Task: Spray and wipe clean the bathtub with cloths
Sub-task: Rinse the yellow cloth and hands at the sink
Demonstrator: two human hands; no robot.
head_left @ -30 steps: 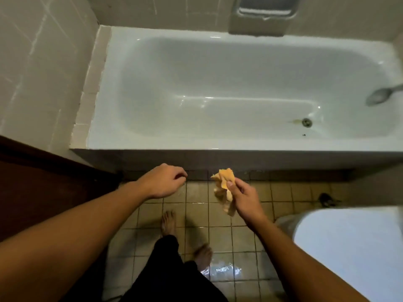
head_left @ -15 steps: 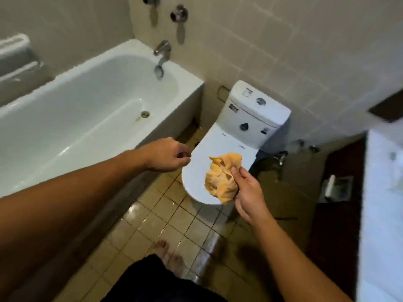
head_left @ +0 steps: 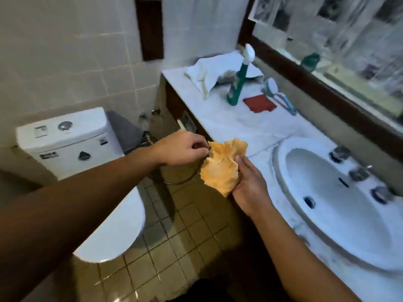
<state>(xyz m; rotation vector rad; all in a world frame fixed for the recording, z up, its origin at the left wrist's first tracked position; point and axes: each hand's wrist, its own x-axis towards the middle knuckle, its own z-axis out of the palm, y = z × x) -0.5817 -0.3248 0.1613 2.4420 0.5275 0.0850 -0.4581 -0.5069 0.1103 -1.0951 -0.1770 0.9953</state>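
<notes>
Bathroom vanity counter (head_left: 239,127) beside toilet (head_left: 65,140); we hold crumpled orange cloth (head_left: 220,168) at counter's front edge: right hand (head_left: 250,188) grips its lower side, left hand (head_left: 181,149) pinches top corner. Green spray bottle (head_left: 235,88) upright farther back on counter, beside white towel (head_left: 207,73).

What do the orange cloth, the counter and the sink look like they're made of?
Orange cloth: soft matte fabric, crumpled into loose folds; perhaps microfibre or cotton. Counter: pale polished stone, likely marble, from faint grey veining and a slight sheen. Sink: white glazed ceramic, judging by its smooth gloss, though enamel is possible.
</notes>
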